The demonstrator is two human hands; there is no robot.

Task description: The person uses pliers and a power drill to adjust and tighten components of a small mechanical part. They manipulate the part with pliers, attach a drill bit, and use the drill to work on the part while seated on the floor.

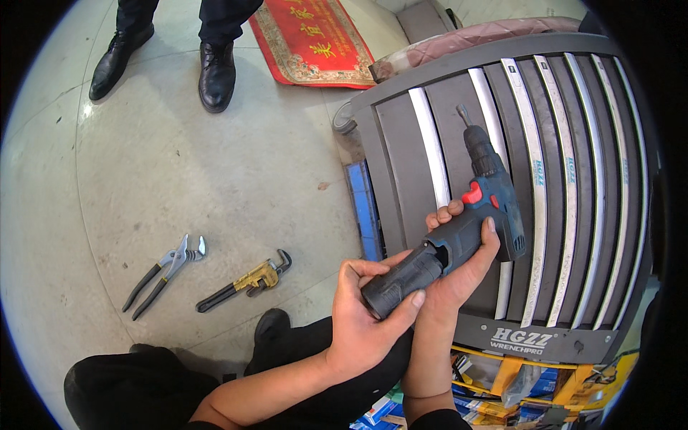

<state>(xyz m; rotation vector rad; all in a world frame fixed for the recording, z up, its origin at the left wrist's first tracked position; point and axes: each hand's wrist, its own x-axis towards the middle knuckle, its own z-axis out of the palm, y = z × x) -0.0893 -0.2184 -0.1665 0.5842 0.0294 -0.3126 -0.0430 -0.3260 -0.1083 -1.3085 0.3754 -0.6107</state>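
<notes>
A dark blue-black cordless drill (494,188) with red buttons lies across my right hand (462,276), whose fingers and thumb wrap round its handle. The drill's chuck (481,149) points up and away, with a short metal bit (463,115) in it. At the handle's lower end sits a black battery pack (403,282), gripped between the thumb and fingers of my left hand (364,304). A gap with an opening shows where the pack meets the handle; whether the two are fully apart is hidden.
A grey tool cabinet (401,136) with silver drawer strips stands at the right. On the floor lie slip-joint pliers (168,272) and a yellow pipe wrench (247,281). Another person's black shoes (216,75) are at the far left, near a red mat (315,43). Packaged goods (502,387) sit below.
</notes>
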